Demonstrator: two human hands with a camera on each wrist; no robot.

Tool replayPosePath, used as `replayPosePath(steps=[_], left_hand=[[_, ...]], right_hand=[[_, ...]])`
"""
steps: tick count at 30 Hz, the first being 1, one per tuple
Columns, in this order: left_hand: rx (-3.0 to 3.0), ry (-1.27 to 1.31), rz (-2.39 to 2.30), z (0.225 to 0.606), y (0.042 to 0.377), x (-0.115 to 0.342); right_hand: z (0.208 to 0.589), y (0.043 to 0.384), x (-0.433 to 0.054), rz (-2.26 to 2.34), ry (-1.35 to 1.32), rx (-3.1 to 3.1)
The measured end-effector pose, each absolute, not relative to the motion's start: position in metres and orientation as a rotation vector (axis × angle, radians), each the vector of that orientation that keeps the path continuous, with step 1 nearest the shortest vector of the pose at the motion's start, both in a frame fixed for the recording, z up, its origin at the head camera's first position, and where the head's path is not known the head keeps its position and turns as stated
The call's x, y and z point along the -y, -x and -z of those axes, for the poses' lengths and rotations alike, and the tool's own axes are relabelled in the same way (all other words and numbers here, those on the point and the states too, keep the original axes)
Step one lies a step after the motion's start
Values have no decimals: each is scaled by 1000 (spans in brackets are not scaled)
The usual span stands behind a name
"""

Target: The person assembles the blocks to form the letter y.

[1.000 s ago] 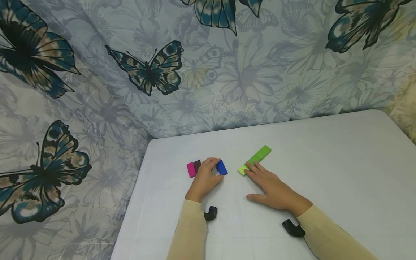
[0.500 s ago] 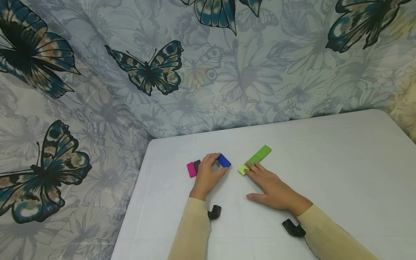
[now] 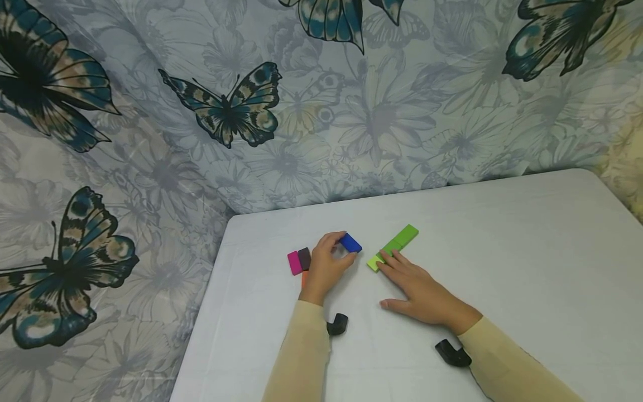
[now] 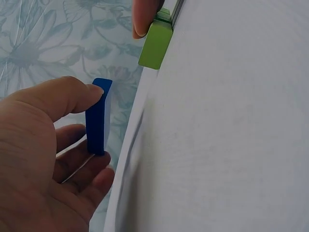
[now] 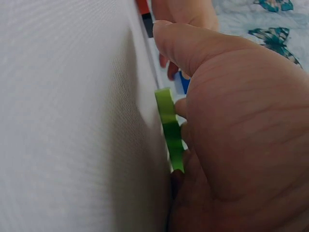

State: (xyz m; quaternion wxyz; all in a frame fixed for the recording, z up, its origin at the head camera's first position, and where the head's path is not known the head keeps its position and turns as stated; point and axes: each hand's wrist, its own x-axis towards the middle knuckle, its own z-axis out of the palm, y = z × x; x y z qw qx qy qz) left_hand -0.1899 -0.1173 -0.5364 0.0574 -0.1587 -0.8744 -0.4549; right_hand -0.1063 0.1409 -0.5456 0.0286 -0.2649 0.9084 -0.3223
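Observation:
My left hand (image 3: 327,272) pinches a flat blue block (image 3: 350,243) by its two ends, thumb at one and fingers at the other. The left wrist view has this blue block (image 4: 98,118) standing on edge in the grip. To its right, a slanting row of green blocks lies end to end, from a yellow-green block (image 3: 373,264) nearest me to a longer-looking green block (image 3: 406,235) at the far end. My right hand (image 3: 422,291) rests its extended fingertips on the near part of that row, thumb spread apart.
Left of my left hand lie a magenta block (image 3: 294,263), a dark block (image 3: 304,258) and an orange block (image 3: 303,278) partly covered by the hand. All are on a white table (image 3: 527,251). Butterfly-patterned cloth (image 3: 382,123) hangs along its back and left. Black devices (image 3: 337,324) sit at both wrists.
The left hand has carried the blue block right and slightly away, turning it, closer to the green row. The orange block has come into view. The right hand has stayed in place.

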Motion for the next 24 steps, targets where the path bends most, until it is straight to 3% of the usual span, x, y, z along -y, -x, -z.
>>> replayPosePath(steps=[24], left_hand=[[2743,436,1439,539,197,101]], right_hand=[[547,108,-142,1032,820,-2777]])
